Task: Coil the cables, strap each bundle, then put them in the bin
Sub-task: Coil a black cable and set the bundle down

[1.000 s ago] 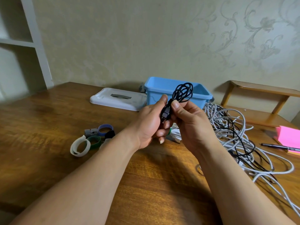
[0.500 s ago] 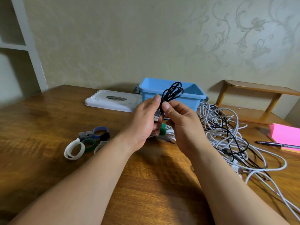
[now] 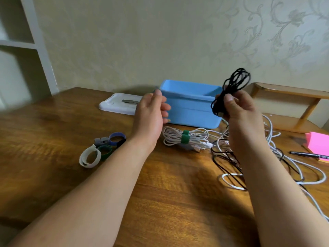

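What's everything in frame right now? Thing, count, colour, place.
bin: 1, blue, open, table rear centre
lid: 1, white, flat, left of bin
strapped bundle: 1, white cable, green strap round it, in front of bin
black coil: 1, black, no strap seen, in right grip
loose cables: tangle, white and black, table right
loose straps: several, white, green, blue, grey, black, table left
sticky notes: 1 pad, pink, right edge
pen: 1, dark, beside pad
rack: 1, wooden, right of bin
table: 1, brown wood
left grip: bare hand, open, empty, before bin's left end
right grip: bare hand, holds black coil
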